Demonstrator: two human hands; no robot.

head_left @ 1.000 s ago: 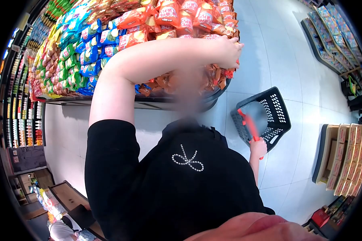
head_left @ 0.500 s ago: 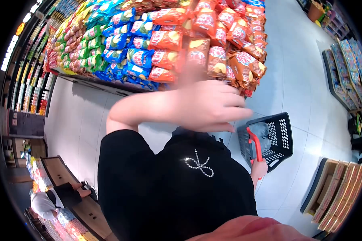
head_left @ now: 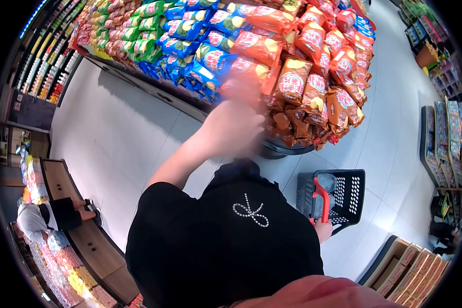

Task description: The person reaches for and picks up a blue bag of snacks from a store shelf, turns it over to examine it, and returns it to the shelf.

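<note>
At the near edge of a round display stand (head_left: 287,150), the left hand (head_left: 231,126), blurred, grip unclear, reaches orange chip bags (head_left: 292,82). The right hand (head_left: 323,229) clasps a black basket's (head_left: 350,197) red handle (head_left: 321,197).

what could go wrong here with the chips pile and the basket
1. The left hand is blurred in motion right at the heaped chip bags; the bags lie loosely stacked at the display's edge, so a brush might tip some onto the floor.
2. The right hand holds the black basket by its red handle low at the side, where it might bump the display base.
</note>
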